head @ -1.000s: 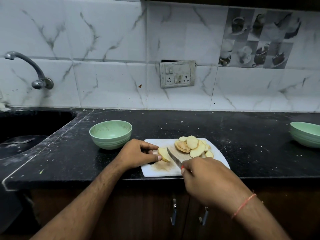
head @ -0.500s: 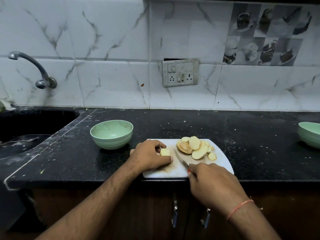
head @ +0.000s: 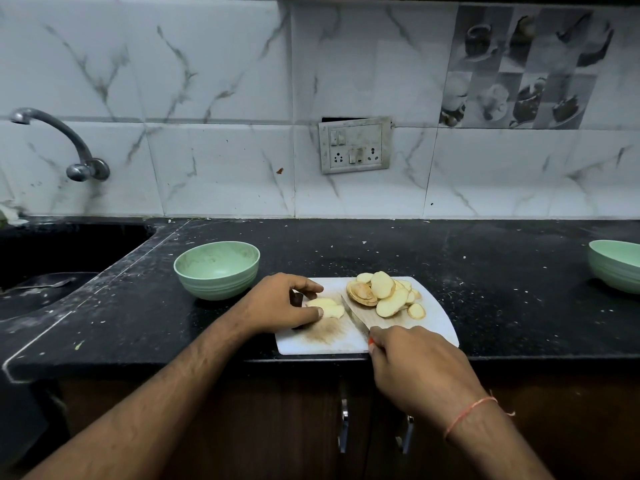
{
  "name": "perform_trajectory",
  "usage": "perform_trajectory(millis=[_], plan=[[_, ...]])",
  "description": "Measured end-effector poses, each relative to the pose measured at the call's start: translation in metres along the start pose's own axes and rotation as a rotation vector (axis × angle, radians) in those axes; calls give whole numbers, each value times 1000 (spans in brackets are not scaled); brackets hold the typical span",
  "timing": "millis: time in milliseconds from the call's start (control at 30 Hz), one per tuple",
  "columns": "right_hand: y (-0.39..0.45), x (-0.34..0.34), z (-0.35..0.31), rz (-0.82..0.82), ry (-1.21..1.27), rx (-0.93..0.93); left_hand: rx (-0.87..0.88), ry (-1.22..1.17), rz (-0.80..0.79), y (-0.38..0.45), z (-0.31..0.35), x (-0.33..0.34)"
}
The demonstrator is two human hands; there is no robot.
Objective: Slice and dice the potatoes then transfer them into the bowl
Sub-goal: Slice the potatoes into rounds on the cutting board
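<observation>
A white cutting board [head: 440, 323] lies at the counter's front edge. On its left half my left hand [head: 277, 304] holds a small stack of potato slices [head: 329, 308] between thumb and curled fingers. My right hand [head: 412, 362] grips a knife [head: 355, 315] by its hidden handle; the blade lies flat on the board just right of those slices, tip pointing away. A pile of round potato slices [head: 386, 294] sits on the board's right half. An empty green bowl [head: 216, 270] stands left of the board.
A second green bowl [head: 616, 265] stands at the far right of the black counter [head: 485, 271]. A dark sink [head: 52, 265] with a wall tap [head: 69, 143] is at the left. A switch socket [head: 355, 145] is on the tiled wall behind.
The potato piece under my left hand went from standing on edge to lying flat as slices. The knife blade has lowered onto the board beside them.
</observation>
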State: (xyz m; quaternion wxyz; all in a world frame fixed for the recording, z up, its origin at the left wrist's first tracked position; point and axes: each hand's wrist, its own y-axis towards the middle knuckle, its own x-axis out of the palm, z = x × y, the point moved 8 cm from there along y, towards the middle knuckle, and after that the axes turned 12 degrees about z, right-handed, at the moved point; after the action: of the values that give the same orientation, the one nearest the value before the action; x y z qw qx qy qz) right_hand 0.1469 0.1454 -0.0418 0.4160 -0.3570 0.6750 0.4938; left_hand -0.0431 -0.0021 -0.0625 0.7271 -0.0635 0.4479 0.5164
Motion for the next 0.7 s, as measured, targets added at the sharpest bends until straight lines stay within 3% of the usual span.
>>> perform_trajectory(millis=[167,700], plan=[[-1,3,-12,32,22,-12,42,-95,160,-8,-14,3],[9,-3,-26,125,76,-20,17,-166,181,-7,-17,8]])
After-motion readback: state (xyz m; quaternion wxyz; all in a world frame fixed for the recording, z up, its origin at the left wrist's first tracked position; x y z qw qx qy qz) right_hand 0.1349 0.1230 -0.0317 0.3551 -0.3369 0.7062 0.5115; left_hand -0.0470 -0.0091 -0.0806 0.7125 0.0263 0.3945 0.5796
